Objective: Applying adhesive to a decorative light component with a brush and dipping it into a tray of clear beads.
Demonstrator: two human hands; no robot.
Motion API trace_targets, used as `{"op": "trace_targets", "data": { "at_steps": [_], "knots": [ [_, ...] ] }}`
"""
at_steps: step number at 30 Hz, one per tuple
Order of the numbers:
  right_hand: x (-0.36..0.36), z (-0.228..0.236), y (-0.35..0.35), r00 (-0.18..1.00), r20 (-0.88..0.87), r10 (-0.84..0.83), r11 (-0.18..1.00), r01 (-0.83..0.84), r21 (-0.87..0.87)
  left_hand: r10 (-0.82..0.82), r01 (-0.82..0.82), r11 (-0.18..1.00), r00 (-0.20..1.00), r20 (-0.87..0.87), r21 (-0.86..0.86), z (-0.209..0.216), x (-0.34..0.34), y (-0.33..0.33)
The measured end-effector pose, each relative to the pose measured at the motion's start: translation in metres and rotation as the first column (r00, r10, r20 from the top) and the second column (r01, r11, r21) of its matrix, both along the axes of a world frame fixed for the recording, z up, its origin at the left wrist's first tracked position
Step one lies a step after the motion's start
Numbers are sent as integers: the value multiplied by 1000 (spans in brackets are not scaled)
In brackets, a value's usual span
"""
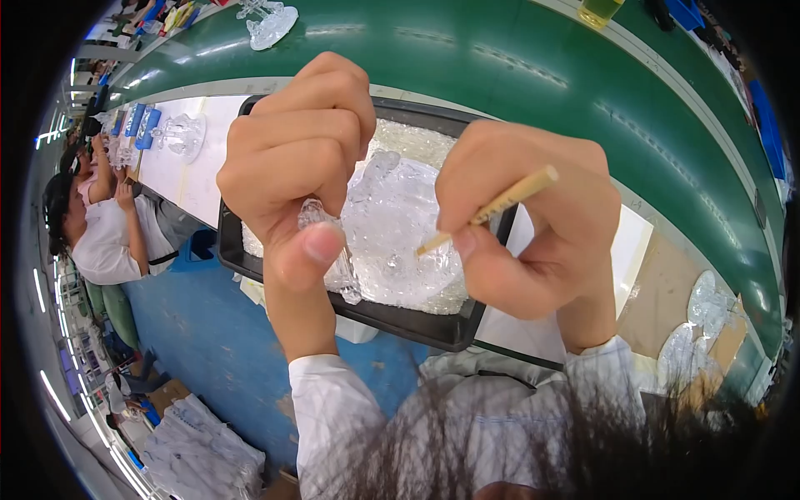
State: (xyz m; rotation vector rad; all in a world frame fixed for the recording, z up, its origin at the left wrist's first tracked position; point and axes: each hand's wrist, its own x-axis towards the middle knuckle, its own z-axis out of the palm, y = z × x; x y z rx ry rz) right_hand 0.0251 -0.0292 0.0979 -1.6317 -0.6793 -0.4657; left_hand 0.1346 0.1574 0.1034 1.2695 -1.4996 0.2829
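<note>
My left hand (pixel 292 158) is closed, thumb against bent fingers, on a small clear plastic figure (pixel 340 271). Beside it, between my hands, is a clear, roundish plastic piece (pixel 392 217) with a bumpy surface; whether it joins the figure I cannot tell. My right hand (pixel 542 208) pinches a thin wooden stick (pixel 517 192) with dark marks along it. The stick slants down to the left, its tip over the round piece; contact is unclear. Below both hands is a black tray (pixel 442 332) holding clear, glittering granules (pixel 408 137).
Beyond the tray runs a green conveyor belt (pixel 467 58) carrying a clear figure (pixel 268 25). More clear pieces (pixel 687 350) lie at the right. A co-worker (pixel 108 237) sits at the left, near blue blocks (pixel 146 125). A cup of yellow liquid (pixel 598 12) stands at the far edge.
</note>
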Motion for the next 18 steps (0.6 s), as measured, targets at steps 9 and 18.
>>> {"op": "trace_targets", "data": {
  "at_steps": [9,18],
  "knots": [
    [0,-1,-11,994,60,-92,996,93,-12,1,-1,1000,1000,-17,-11,-1,-4,-7],
    [0,-2,-19,991,71,-114,972,96,214,-1,0,1000,997,-82,-17,0,10,9]
  ]
}}
